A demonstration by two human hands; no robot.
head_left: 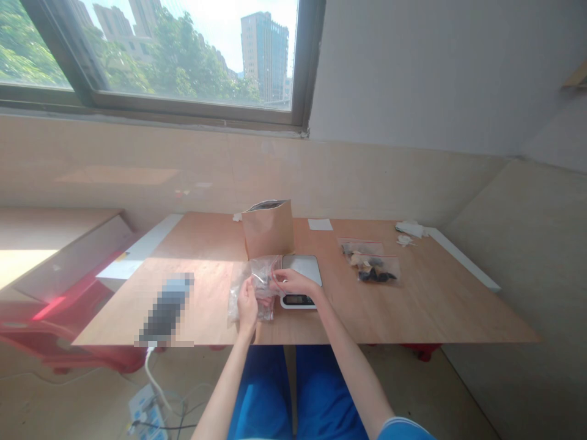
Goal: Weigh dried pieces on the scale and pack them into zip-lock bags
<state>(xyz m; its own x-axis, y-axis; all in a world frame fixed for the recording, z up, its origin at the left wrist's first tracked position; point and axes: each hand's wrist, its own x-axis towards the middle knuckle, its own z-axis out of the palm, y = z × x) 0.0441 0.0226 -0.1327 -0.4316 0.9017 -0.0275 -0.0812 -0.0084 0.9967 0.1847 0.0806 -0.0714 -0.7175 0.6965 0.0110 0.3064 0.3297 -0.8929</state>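
Here's the left hand and right hand, both pinching a clear plastic bag between them, holding it steady over the worktop, right beside the digital scale ahead of the hands, a kraft pouch standing just beyond.

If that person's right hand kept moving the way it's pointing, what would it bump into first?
Most likely the clear plastic bag: the right hand points straight at it and sits right at its edge, though this view can't show whether they already touch.
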